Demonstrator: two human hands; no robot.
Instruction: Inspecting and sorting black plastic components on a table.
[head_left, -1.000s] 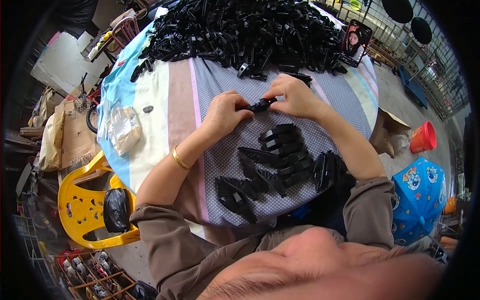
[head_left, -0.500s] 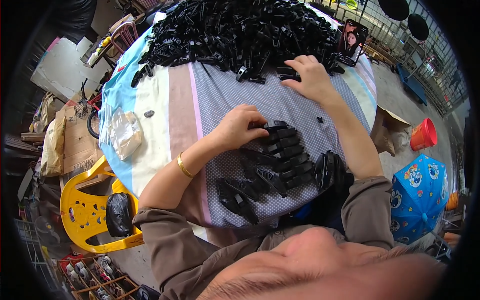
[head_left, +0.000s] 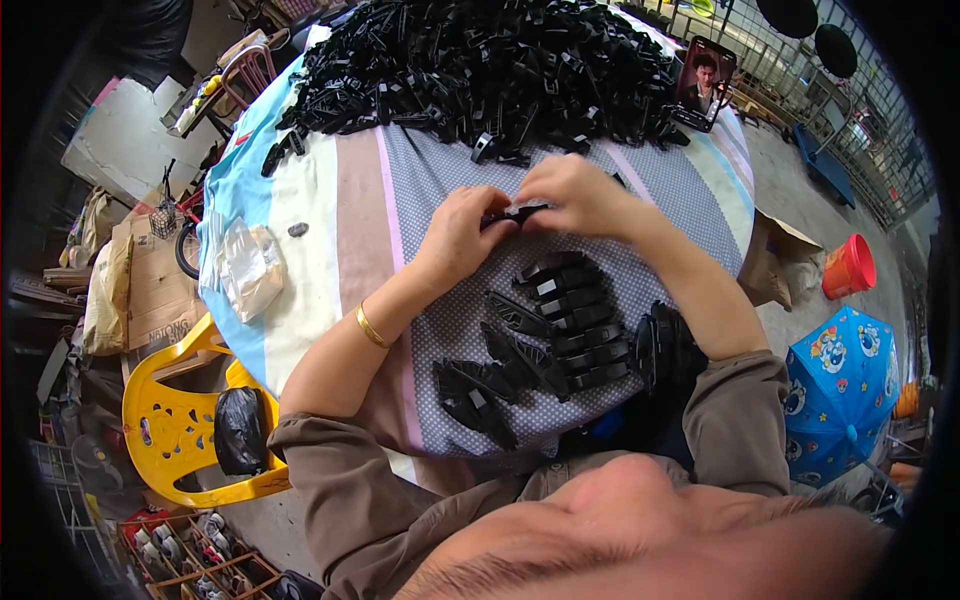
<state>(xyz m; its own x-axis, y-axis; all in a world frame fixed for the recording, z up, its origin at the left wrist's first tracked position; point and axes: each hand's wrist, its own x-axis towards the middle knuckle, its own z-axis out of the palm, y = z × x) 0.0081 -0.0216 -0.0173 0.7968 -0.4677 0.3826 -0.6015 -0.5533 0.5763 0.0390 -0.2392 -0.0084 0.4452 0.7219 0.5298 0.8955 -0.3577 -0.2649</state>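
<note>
While the left hand (head_left: pixel 460 232) pinches one end of a small black plastic part (head_left: pixel 522 213) between thumb and fingers, the right hand (head_left: pixel 578 198) grips its other end just as narrowly. The fingers hide much of the part, which sits between the two hands over the dotted stripe of the tablecloth (head_left: pixel 432 165). Just below the hands, toward the person, a neat row of black parts (head_left: pixel 582 322) lies side by side, with several loose parts (head_left: pixel 475 392) to its left and another cluster (head_left: pixel 658 345) to its right. Beyond the hands, a big heap of black parts (head_left: pixel 480 75) covers the far end of the table, and a phone (head_left: pixel 704 88) stands at its right edge. Farther out are a yellow chair (head_left: pixel 168 425) on the left, and a red bucket (head_left: pixel 850 268) and a blue umbrella (head_left: pixel 840 385) on the right.
</note>
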